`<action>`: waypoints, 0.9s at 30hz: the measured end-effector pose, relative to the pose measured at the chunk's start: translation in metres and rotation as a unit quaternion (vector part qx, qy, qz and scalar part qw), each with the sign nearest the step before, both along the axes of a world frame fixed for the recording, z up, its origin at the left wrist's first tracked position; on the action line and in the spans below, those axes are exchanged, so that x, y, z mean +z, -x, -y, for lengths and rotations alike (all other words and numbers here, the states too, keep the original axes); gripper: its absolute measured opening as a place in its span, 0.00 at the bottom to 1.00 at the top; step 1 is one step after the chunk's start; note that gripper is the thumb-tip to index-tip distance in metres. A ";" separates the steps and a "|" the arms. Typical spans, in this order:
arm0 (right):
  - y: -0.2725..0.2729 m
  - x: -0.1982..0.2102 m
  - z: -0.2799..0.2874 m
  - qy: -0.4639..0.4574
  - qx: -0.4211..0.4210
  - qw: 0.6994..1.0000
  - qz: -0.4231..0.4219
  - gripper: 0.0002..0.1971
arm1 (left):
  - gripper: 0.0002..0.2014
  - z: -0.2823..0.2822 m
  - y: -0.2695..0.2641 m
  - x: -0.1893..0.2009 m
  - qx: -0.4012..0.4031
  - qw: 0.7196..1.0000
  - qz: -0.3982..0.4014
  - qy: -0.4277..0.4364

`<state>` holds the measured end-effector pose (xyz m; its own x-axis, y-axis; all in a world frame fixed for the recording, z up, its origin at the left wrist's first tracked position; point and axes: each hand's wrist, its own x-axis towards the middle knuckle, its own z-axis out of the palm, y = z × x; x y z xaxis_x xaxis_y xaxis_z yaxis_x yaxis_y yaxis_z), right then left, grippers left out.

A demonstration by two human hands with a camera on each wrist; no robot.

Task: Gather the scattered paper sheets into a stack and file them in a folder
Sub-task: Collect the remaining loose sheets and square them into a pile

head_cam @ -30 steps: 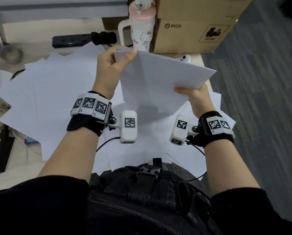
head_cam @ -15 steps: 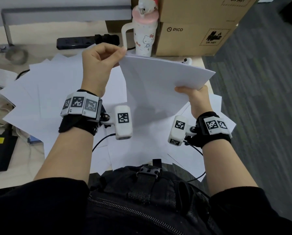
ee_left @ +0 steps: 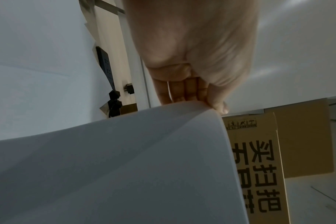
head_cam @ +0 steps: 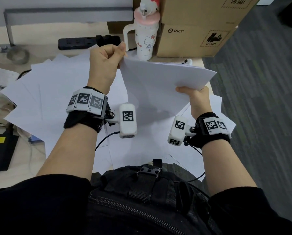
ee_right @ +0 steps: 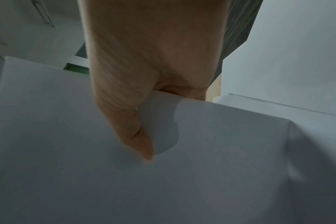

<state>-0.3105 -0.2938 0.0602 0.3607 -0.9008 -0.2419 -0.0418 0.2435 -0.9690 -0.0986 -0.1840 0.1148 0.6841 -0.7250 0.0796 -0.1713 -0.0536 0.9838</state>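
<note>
I hold a small stack of white paper sheets [head_cam: 158, 85] tilted above the desk. My left hand [head_cam: 122, 51] pinches its far left corner between thumb and curled fingers; the left wrist view shows the thumb tip [ee_left: 222, 108] at that corner of the sheets [ee_left: 125, 166]. My right hand [head_cam: 184, 90] grips the stack's near right edge, thumb [ee_right: 140, 136] on top of the paper [ee_right: 201, 181] and fingers beneath. Several more white sheets [head_cam: 40, 99] lie fanned over the desk under and left of my hands. No folder is plainly in view.
A cartoon-cat cup [head_cam: 145, 39] with a pink lid and stacked cardboard boxes [head_cam: 192, 39] stand at the back. A black power strip [head_cam: 87, 42] lies behind the sheets. A black device [head_cam: 1, 150] with cables sits at the left. Grey carpet [head_cam: 260, 116] lies beyond the desk's right edge.
My left hand has slid along the stack's far edge to its left corner, and its thumb no longer lies over the top sheet. The right hand has kept its hold.
</note>
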 end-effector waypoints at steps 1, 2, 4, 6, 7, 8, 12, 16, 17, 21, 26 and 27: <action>0.001 0.000 0.000 -0.001 -0.001 1.000 0.000 0.10 | 0.16 0.001 0.001 0.001 -0.001 1.000 -0.005 -0.001; 0.001 0.000 0.000 -0.003 -0.002 1.000 0.000 0.09 | 0.17 0.001 0.001 0.002 -0.006 1.000 -0.012 -0.002; 0.001 -0.001 0.000 -0.007 -0.004 1.000 0.001 0.09 | 0.20 0.000 0.001 0.002 -0.023 0.999 -0.044 -0.004; 0.001 -0.002 0.001 -0.011 -0.004 1.000 0.001 0.10 | 0.28 -0.003 0.003 0.003 -0.030 0.995 -0.096 -0.001; 0.001 -0.002 0.002 -0.013 -0.005 1.000 0.003 0.10 | 0.32 -0.004 0.004 0.003 -0.030 0.992 -0.124 -0.001; 0.001 -0.002 0.003 -0.016 -0.005 1.000 0.004 0.10 | 0.35 -0.005 0.004 0.001 -0.035 0.989 -0.147 -0.002; -0.001 -0.001 0.005 -0.017 -0.001 1.000 0.008 0.10 | 0.33 -0.013 0.000 -0.020 -0.118 0.980 -0.155 -0.044; -0.003 0.007 0.007 -0.005 0.017 0.999 0.039 0.10 | 0.10 -0.017 0.008 -0.026 -0.127 0.985 -0.110 -0.048; -0.004 0.009 0.008 0.002 0.028 0.998 0.050 0.11 | 0.11 -0.015 0.010 -0.023 -0.117 0.987 -0.104 -0.046; -0.003 0.003 0.012 0.005 0.088 0.994 0.067 0.14 | 0.16 -0.011 0.013 -0.024 -0.089 0.988 -0.115 -0.044; -0.004 -0.007 0.013 0.006 0.134 0.991 0.012 0.22 | 0.16 -0.006 0.028 -0.035 -0.023 0.990 -0.137 -0.040; -0.005 -0.004 0.016 0.014 0.128 0.991 0.020 0.21 | 0.17 -0.005 0.027 -0.034 -0.008 0.990 -0.135 -0.030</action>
<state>-0.3057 -0.3097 0.0557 0.5878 -0.7840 -0.1998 -0.0611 0.2032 -0.9772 -0.1260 -0.1794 0.0811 0.6632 -0.7336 -0.1482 0.0956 -0.1133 0.9889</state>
